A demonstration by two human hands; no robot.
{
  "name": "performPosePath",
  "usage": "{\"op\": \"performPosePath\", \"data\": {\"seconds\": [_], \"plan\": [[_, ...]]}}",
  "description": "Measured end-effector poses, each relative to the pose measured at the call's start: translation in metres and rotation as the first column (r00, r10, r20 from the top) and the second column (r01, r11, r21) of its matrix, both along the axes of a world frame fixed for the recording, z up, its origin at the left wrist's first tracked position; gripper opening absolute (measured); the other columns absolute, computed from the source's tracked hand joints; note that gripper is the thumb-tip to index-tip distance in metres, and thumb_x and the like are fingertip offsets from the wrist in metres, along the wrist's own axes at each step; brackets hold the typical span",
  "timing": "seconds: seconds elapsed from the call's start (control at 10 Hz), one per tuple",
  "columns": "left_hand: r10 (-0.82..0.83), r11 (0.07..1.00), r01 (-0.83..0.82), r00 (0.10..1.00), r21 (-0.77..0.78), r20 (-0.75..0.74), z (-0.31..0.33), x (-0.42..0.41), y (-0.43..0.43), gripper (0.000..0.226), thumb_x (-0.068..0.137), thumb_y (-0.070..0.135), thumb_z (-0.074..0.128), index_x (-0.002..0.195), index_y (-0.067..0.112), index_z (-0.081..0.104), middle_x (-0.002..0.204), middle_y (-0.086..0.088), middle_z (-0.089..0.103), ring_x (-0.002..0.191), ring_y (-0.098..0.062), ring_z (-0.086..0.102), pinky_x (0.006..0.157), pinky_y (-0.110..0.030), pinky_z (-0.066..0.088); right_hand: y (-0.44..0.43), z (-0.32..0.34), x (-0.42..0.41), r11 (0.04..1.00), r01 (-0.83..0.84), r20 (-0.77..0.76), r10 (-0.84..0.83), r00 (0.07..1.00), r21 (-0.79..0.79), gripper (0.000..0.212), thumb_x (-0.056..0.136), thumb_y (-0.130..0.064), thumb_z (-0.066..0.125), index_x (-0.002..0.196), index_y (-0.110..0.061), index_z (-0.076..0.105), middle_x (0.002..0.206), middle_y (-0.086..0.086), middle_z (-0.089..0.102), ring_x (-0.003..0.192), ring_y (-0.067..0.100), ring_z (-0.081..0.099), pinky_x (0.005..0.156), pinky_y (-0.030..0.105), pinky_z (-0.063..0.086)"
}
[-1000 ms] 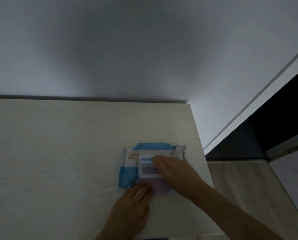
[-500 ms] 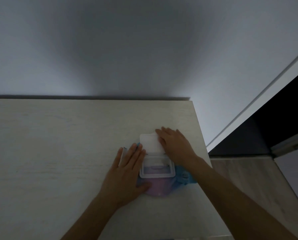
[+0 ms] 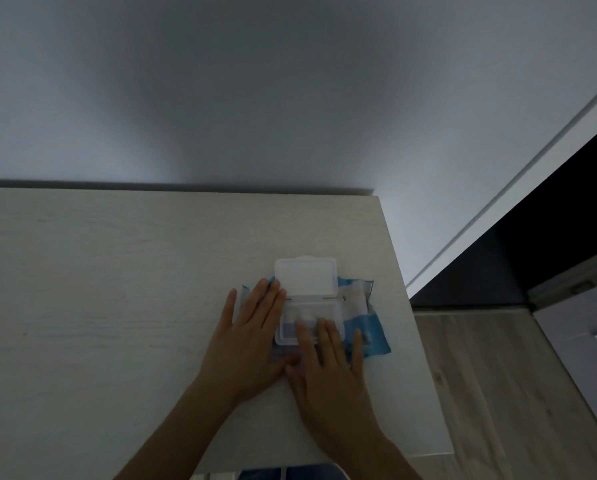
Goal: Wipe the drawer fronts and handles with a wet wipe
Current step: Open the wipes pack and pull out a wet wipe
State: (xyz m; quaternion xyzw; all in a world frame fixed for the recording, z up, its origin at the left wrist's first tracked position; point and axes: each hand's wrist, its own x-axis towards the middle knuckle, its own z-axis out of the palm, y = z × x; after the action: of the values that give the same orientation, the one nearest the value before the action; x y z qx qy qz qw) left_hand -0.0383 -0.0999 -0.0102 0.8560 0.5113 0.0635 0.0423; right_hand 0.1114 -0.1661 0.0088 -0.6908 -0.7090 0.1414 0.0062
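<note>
Lid (image 3: 305,279) now open toward 12 o'clock; my right hand (image 3: 328,372) shifted onto the dispenser opening (image 3: 291,325), left hand (image 3: 252,341) pinning the wet wipe pack (image 3: 362,306), both flat-fingered; wipe reachable.

Cool greys, cream, one patch of blue.
The cream wood-grain bench (image 3: 117,289) carries a soft blue-and-white plastic wet-wipe pack (image 3: 371,332) with a translucent white rectangular flip lid (image 3: 305,278); plain grey-white wall (image 3: 255,98) at 12 o'clock, black doorway (image 3: 549,237) at 3, grey-brown plank-patterned floor (image 3: 497,393) at 4.
</note>
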Motion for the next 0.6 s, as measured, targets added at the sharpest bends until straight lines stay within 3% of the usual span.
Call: {"op": "performPosePath", "data": {"seconds": [0.1, 0.2, 0.3, 0.4, 0.5, 0.6], "plan": [[-0.03, 0.997, 0.027, 0.998, 0.069, 0.052, -0.002, 0.0, 0.001, 0.079, 0.099, 0.064, 0.014, 0.142, 0.003, 0.038, 0.142, -0.018, 0.053, 0.138, -0.027, 0.032, 0.112, -0.045, 0.013, 0.0, 0.003, -0.002, 0.994, -0.106, -0.134, 0.106, 0.985, 0.01, 0.055, 0.101, -0.05, 0.015, 0.148, -0.023, 0.024, 0.142, 0.002, 0.051, 0.135, 0.02, 0.04, 0.119, 0.049, 0.01], [-0.072, 0.991, 0.058, 0.99, 0.119, 0.119, -0.004, -0.001, 0.004, 0.069, 0.101, 0.059, 0.01, 0.156, 0.018, 0.018, 0.143, -0.02, 0.052, 0.137, -0.029, 0.03, 0.116, -0.052, 0.028, 0.004, 0.018, -0.005, 0.956, -0.292, -0.328, 0.288, 0.9, 0.038, 0.068, 0.096, -0.047, 0.022, 0.137, -0.052, -0.032, 0.152, -0.016, -0.004, 0.139, 0.003, -0.024, 0.108, 0.042, -0.027], [-0.11, 0.988, 0.099, 0.991, 0.122, 0.08, -0.003, -0.008, 0.008, 0.066, 0.102, 0.059, 0.005, 0.145, 0.02, 0.035, 0.14, -0.021, 0.054, 0.135, -0.03, 0.032, 0.099, -0.062, 0.039, 0.005, 0.037, -0.009, 0.938, -0.323, -0.433, 0.24, 0.869, -0.128, 0.057, 0.102, -0.047, 0.023, 0.131, -0.042, -0.025, 0.137, -0.024, -0.019, 0.118, -0.018, -0.037, 0.097, 0.013, -0.032], [-0.141, 0.981, 0.144, 0.989, 0.128, -0.034, -0.008, -0.015, 0.01, 0.071, 0.099, 0.064, 0.006, 0.135, 0.018, 0.047, 0.143, -0.018, 0.052, 0.137, -0.03, 0.032, 0.109, -0.057, 0.037, 0.006, 0.028, 0.0, 0.966, -0.168, -0.459, 0.061, 0.887, -0.198, 0.071, 0.08, -0.01, 0.028, 0.146, -0.03, 0.014, 0.152, -0.012, 0.02, 0.14, -0.002, 0.017, 0.116, 0.013, 0.006], [-0.125, 0.984, 0.122, 0.992, 0.126, 0.011, -0.009, -0.013, 0.008, 0.072, 0.103, 0.061, 0.011, 0.133, 0.018, 0.06, 0.146, -0.015, 0.05, 0.139, -0.028, 0.031, 0.111, -0.045, 0.021, 0.011, 0.017, 0.012, 0.999, -0.045, -0.383, 0.048, 0.922, 0.018, 0.058, 0.1, -0.056, 0.012, 0.122, -0.015, 0.046, 0.114, 0.007, 0.067, 0.107, 0.015, 0.063, 0.097, 0.029, 0.045], [-0.108, 0.991, 0.102, 0.992, 0.084, 0.068, -0.007, -0.01, 0.004, 0.064, 0.105, 0.055, 0.012, 0.136, 0.018, 0.056, 0.148, -0.014, 0.047, 0.141, -0.027, 0.029, 0.111, -0.042, 0.016, 0.014, -0.002, 0.017, 0.977, -0.099, -0.112, 0.121, 0.986, 0.188, 0.056, 0.105, -0.045, 0.01, 0.127, -0.011, 0.048, 0.12, 0.008, 0.067, 0.113, 0.022, 0.063, 0.111, 0.042, 0.034]]}}
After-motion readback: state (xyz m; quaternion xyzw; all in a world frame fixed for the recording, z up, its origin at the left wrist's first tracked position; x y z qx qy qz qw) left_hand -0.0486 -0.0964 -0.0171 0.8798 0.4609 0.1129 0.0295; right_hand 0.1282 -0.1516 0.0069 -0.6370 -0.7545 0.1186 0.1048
